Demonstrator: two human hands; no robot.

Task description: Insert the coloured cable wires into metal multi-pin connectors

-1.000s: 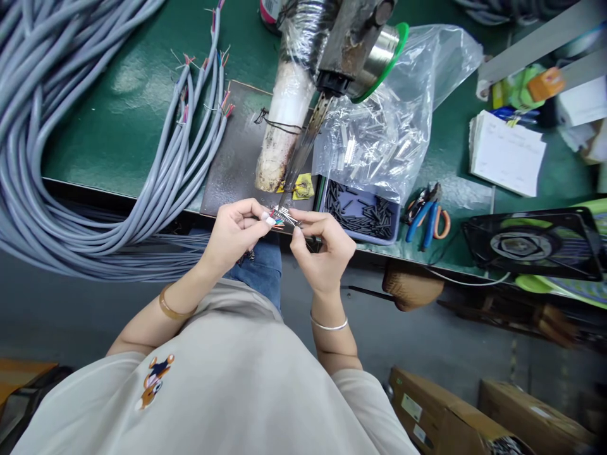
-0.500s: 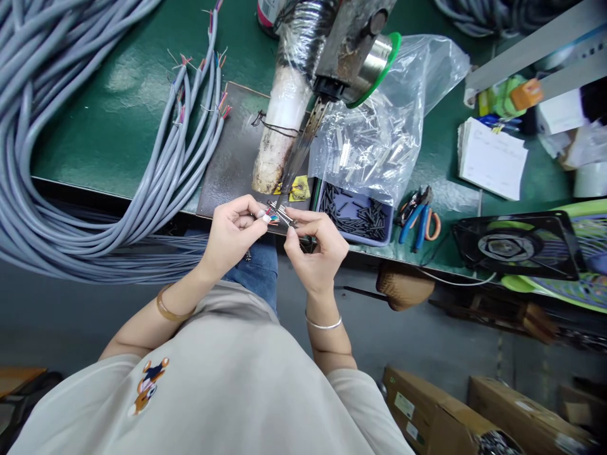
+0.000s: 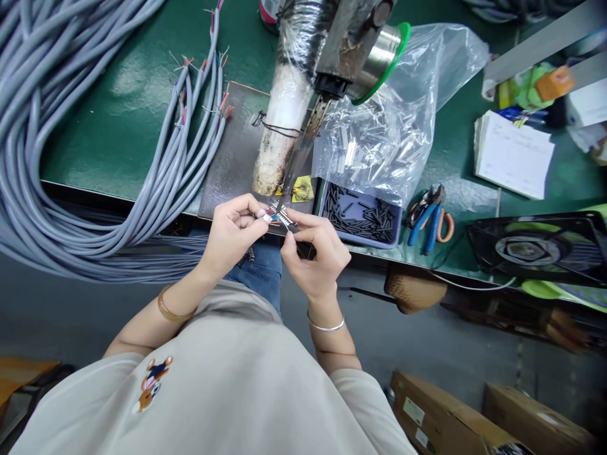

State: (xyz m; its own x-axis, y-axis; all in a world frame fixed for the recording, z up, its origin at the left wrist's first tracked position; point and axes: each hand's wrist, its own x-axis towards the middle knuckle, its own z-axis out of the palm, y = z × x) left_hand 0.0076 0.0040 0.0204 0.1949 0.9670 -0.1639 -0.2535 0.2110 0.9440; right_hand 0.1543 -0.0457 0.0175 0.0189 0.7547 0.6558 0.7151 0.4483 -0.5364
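My left hand (image 3: 232,230) is closed in a pinch on the stripped end of a cable, from which thin coloured wires (image 3: 274,219) fan out. Facing it, my right hand (image 3: 318,253) pinches a small pin connector (image 3: 284,219) with a row of metal pins. Wires and pins meet between my fingertips, and I cannot tell which wires are joined. Just above them hangs the narrow metal tip (image 3: 296,161) of a soldering machine, close to the connector. A spool of solder wire (image 3: 382,60) with a green rim sits on the machine.
Grey cables (image 3: 156,170) are heaped at the left. A blue tray (image 3: 351,236) of black pin parts stands right of my hands, with a clear bag (image 3: 427,82) of connectors behind it. Farther right lie pliers (image 3: 432,227), a notepad (image 3: 515,155) and a black fan (image 3: 531,249).
My right hand has turned the connector slightly, so its row of pins shows more. My left hand keeps its pinch on the wires. The camera view has shifted a little.
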